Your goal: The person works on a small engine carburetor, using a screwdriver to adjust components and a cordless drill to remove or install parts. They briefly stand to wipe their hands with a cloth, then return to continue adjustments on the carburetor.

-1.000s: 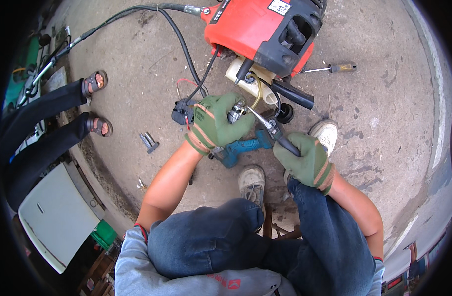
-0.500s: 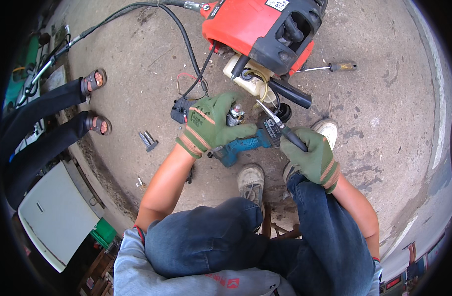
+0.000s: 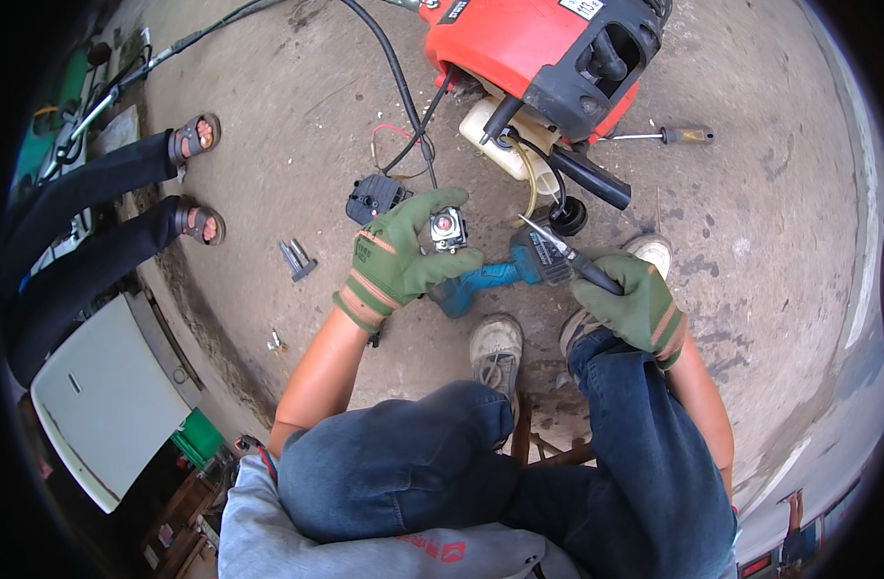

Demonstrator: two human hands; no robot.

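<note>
My left hand (image 3: 394, 253), in a green work glove, is closed around a small metal carburetor (image 3: 448, 230) with a reddish primer bulb facing up. Its thumb and fingers grip the sides. In my gloved right hand (image 3: 627, 297) is a pair of needle-nose pliers (image 3: 569, 253) with dark handles, the tip pointing up and left, apart from the carburetor. Below and between the hands lies a blue cordless power tool (image 3: 490, 278) with a dark battery on the concrete. Beyond my left hand rests a black plastic cover (image 3: 374, 198).
A red and black engine (image 3: 538, 58) with a whitish fuel tank (image 3: 505, 135) and hoses stands ahead. A screwdriver (image 3: 674, 136) lies at its right. Metal bolts (image 3: 297, 259) lie left of my left hand. Another person's sandalled feet (image 3: 199, 227) are at the left, near a white panel (image 3: 114, 400).
My left hand has turned the carburetor so its bulb side faces up toward me. The pliers have shifted slightly right and down in the picture, while the view has moved a little.
</note>
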